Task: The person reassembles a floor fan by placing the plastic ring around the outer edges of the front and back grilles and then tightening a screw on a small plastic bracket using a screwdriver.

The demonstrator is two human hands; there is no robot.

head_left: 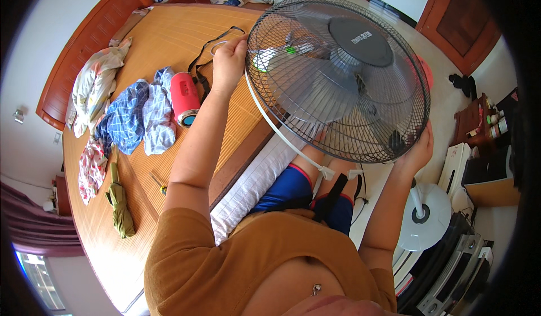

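In front of me I hold up a round fan grille [360, 42] of dark wire, with a dark centre plate. My left hand [230, 62] closes round its left rim. At the lower right rim, my right hand [416, 151] grips it too, its fingers partly hidden behind the wire. A white ring band [273, 125] hangs loose along the lower left edge, its end clips [327, 173] dangling above my lap. Translucent blade-like shapes show through the wires; whether they sit inside the grille I cannot tell. A white round fan base [434, 228] with a short pole stands to my right.
A bed with a woven mat [197, 25] spreads to my left. On it lie a red cylindrical speaker [183, 93] with a black strap, rumpled checked clothes [129, 113], a folded green umbrella [118, 206] and a screwdriver [160, 186]. Electronic units [451, 282] sit at lower right.
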